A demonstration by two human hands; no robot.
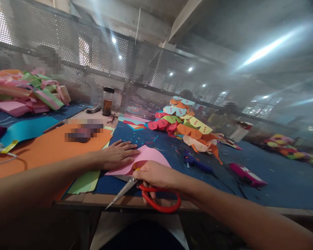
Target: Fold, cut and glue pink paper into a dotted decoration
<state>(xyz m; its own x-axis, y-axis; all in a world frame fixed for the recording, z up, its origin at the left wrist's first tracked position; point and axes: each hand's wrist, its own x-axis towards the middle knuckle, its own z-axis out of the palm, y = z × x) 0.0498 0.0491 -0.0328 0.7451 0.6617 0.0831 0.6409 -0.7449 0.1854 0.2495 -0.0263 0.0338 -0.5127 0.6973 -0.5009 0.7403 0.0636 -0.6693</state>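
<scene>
A sheet of pink paper (148,153) lies on the blue table top, its near side curling upward. My left hand (117,155) rests flat on the left part of it with the fingers stretched out. In my right hand (152,175) is a pair of scissors (160,199) with red handles, its blades pointing down to the left over the table's front edge. The right fingertips also touch the near part of the pink paper, where a small yellow bit shows by the thumb. Whether they pinch the paper is hidden.
Orange sheets (49,149) and pale green paper (85,182) lie left. Behind are a jar (108,102) and a stack of colourful cut-paper shapes (187,125). A blue glue gun (198,163) and a magenta box (247,174) lie right. Folded paper (26,92) is heaped far left.
</scene>
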